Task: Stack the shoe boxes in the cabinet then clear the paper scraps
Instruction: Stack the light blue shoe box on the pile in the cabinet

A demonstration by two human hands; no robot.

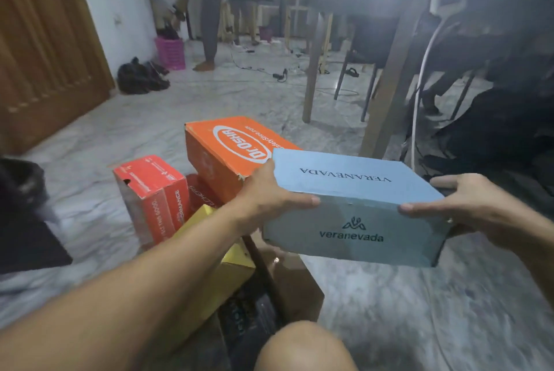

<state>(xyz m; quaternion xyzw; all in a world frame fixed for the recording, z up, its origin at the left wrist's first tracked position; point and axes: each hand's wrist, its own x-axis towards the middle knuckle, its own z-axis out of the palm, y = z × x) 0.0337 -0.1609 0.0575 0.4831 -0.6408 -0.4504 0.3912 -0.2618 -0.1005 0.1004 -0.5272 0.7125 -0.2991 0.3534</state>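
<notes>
I hold a light blue shoe box marked "veranevada" above the floor, lid closed. My left hand grips its left end and my right hand grips its right end. Behind and left of it on the floor lie an orange shoe box, a red shoe box standing on end, another red box partly hidden, a yellow box under my left forearm, and a brown box with a dark box beside my knee. No cabinet or paper scraps can be made out.
A wooden door stands at the left. A table leg and chairs are at the right with a white cable. A pink crate, dark bags and standing people are far back on the marble floor.
</notes>
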